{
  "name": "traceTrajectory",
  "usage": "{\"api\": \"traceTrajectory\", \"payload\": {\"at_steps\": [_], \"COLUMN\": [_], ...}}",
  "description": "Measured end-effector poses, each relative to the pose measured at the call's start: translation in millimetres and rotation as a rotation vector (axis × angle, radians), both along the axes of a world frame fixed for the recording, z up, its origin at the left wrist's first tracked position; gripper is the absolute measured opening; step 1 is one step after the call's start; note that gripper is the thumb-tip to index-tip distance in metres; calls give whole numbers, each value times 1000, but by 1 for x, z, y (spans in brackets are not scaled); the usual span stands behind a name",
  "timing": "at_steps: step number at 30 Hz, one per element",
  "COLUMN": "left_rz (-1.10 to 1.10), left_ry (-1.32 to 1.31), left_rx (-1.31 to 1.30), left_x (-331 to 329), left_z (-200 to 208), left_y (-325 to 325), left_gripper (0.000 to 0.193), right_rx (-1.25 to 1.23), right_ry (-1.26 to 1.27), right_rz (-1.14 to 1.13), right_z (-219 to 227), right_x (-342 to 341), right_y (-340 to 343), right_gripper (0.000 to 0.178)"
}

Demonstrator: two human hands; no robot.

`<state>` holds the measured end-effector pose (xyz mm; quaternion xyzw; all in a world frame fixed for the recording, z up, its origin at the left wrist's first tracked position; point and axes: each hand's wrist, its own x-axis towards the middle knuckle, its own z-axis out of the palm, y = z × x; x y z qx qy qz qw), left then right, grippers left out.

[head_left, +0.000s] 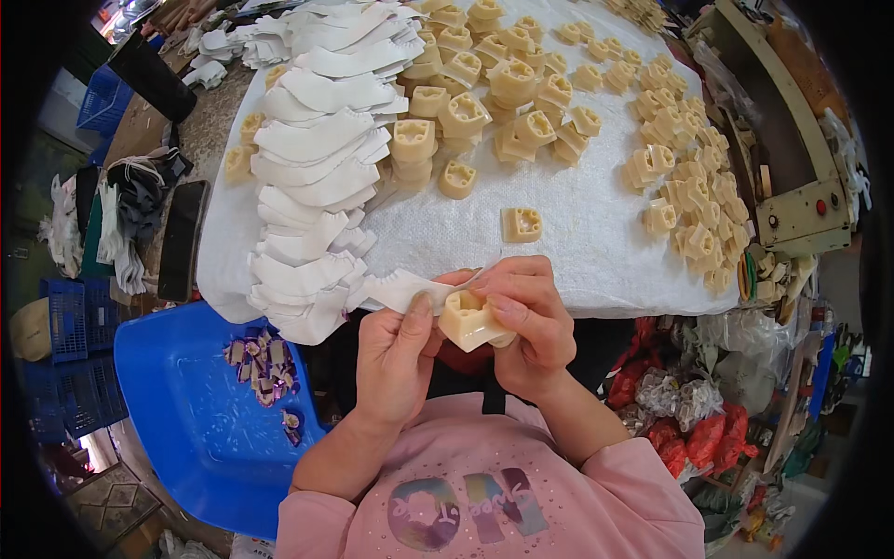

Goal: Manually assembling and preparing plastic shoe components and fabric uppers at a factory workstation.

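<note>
In front of my chest, at the table's near edge, my right hand (531, 321) grips a cream, hollow, angular block (470, 320), open side up. My left hand (399, 354) pinches a white curved strip (403, 287) with a notched edge, thumb on top. The strip runs behind the block to my right fingertips; whether it touches the block is hidden. A single similar cream block (521, 224) lies just beyond my hands. Left of them is a long overlapping row of white strips (321, 177).
A white woven cover (587, 252) lies over the table, with cream blocks (512, 84) heaped at the back and more blocks (694, 200) along the right. At left are a black phone (182, 240) and a blue tub (186, 410) holding purple-and-cream pieces (264, 366).
</note>
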<state>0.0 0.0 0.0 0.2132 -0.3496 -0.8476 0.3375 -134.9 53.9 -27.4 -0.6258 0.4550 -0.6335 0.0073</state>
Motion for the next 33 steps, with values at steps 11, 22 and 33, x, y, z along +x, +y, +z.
{"api": "traceTrajectory", "payload": {"at_steps": [11,22,33], "left_rz": [-2,273,377], "left_ry": [-263,-475,-596], "left_rx": [-353,-642,-1090], "left_x": [3,4,-1], "left_z": [-7,5,-17], "left_y": [3,-8,1], "left_gripper": [43,28,15], "right_rx": [-21,106,515], "right_ry": [96,285,456], "right_rz": [-118,-265,-251], "right_z": [-4,8,28], "right_x": [1,-8,-4], "right_y": [-6,1,9], "right_gripper": [57,42,26]}}
